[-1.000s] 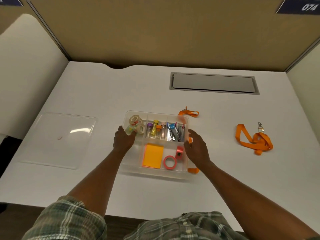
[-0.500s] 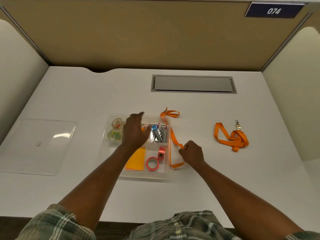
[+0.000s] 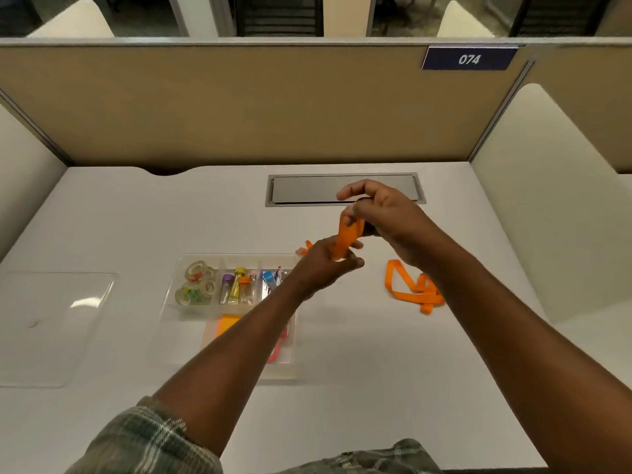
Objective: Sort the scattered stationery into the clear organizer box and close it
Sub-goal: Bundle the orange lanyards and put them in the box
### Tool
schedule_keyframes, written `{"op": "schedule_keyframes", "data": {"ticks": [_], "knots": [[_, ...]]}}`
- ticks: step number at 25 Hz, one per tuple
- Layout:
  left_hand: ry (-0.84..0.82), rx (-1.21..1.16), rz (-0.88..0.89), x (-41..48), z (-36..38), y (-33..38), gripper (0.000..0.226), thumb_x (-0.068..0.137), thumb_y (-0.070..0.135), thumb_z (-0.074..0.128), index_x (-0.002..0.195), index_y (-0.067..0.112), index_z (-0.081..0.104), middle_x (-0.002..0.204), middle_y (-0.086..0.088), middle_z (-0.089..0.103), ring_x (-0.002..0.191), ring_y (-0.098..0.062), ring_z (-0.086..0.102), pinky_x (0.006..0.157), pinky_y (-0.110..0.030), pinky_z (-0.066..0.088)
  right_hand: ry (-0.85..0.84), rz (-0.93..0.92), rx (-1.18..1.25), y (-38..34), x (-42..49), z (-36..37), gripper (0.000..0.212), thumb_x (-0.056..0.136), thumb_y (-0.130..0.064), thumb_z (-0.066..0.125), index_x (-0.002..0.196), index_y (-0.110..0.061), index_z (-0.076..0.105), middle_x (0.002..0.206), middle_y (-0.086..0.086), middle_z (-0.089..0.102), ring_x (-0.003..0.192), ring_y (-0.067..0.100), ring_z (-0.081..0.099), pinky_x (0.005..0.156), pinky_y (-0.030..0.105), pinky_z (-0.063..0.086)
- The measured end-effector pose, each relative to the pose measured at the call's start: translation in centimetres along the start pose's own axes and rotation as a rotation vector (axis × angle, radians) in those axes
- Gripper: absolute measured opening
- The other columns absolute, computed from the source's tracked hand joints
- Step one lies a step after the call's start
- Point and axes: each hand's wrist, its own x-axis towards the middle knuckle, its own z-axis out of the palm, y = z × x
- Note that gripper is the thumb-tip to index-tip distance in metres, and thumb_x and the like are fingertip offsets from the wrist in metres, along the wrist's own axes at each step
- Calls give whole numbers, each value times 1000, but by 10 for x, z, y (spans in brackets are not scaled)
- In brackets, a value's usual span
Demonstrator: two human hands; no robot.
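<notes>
left hand [image 3: 321, 265]: raised above the surface [image 3: 342, 388], fingers closed on the lower end of an orange lanyard [image 3: 347, 239]
right hand [image 3: 383, 213]: fingers pinching the same lanyard's upper end, index finger extended
held lanyard: in the air between both hands, right of the organizer box [image 3: 171, 302]
second lanyard [image 3: 410, 289]: bunched on the surface, right of the box
box: open; tape rolls [image 3: 196, 283] far-left compartment, vials [image 3: 236, 283] next to them, orange sticky notes [image 3: 225, 325] near side
lid [image 3: 51, 326]: flat on the surface, left of the box, apart from it
</notes>
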Motion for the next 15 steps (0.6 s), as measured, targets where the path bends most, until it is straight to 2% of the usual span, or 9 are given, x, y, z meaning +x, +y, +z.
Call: {"op": "schedule_keyframes", "data": {"ticks": [1, 2, 4, 7, 9, 10, 11, 13, 15], "knots": [[8, -18, -40, 3, 2, 0, 15, 88, 35, 70, 101, 28, 71, 94, 10, 74, 84, 2, 68, 78, -26, 48, 20, -29, 14, -9, -1, -12, 24, 92, -12, 54, 111, -21, 64, 74, -1, 71, 76, 13, 67, 73, 29, 57], [14, -27, -76, 3, 3, -1, 10, 92, 29, 66, 95, 24, 74, 88, 6, 74, 80, -1, 69, 78, -29, 48, 60, -56, 41, -16, -2, -25, 23, 92, -11, 53, 109, -20, 65, 73, -3, 70, 76, 11, 67, 72, 26, 56], [31, -81, -126, -1, 2, -4, 15, 96, 22, 61, 95, 16, 74, 86, 2, 74, 79, -5, 71, 81, -33, 49, 156, -100, 136, -19, -4, -56, 21, 90, -13, 53, 102, -22, 68, 73, -4, 69, 76, 10, 67, 72, 25, 57], [138, -309, -107, -9, 0, -1, 18, 96, 20, 59, 95, 10, 74, 102, -12, 74, 103, -24, 68, 97, -47, 51, 323, -90, 287, 10, -12, -97, 19, 87, -15, 55, 93, -24, 70, 78, -3, 70, 82, 13, 68, 75, 28, 58], [213, -616, -55, -11, 0, 12, 18, 91, 23, 59, 83, 15, 73, 109, -18, 71, 117, -32, 62, 107, -49, 44, 443, 30, 477, 51, -16, -103, 20, 91, -9, 53, 92, -20, 69, 77, -2, 71, 82, 15, 67, 75, 31, 56], [209, -791, -21, -11, 0, 20, 20, 88, 24, 58, 75, 16, 71, 112, -18, 70, 121, -31, 61, 109, -48, 42, 476, 124, 585, 75, -19, -95, 20, 94, -7, 51, 92, -17, 68, 78, 0, 71, 82, 17, 66, 74, 32, 55], [174, -937, 17, -10, 2, 30, 23, 88, 25, 56, 69, 15, 67, 118, -18, 69, 125, -29, 59, 110, -47, 40, 479, 220, 677, 102, -24, -83, 21, 96, -6, 49, 91, -15, 67, 79, 3, 70, 81, 19, 65, 74, 33, 54], [116, -1109, 63, -8, 11, 46, 27, 91, 24, 51, 69, 12, 60, 124, -21, 67, 127, -33, 58, 111, -46, 37, 378, 399, 763, 145, -36, -49, 18, 95, -5, 50, 92, -12, 67, 83, 8, 72, 80, 24, 66, 72, 33, 54], [121, -1151, 60, -6, 23, 56, 28, 93, 24, 45, 76, 8, 60, 108, -20, 72, 115, -40, 64, 108, -49, 41, 210, 481, 735, 175, -46, -17, 14, 93, -7, 56, 102, -10, 67, 97, 12, 76, 85, 27, 73, 74, 36, 58]]}}
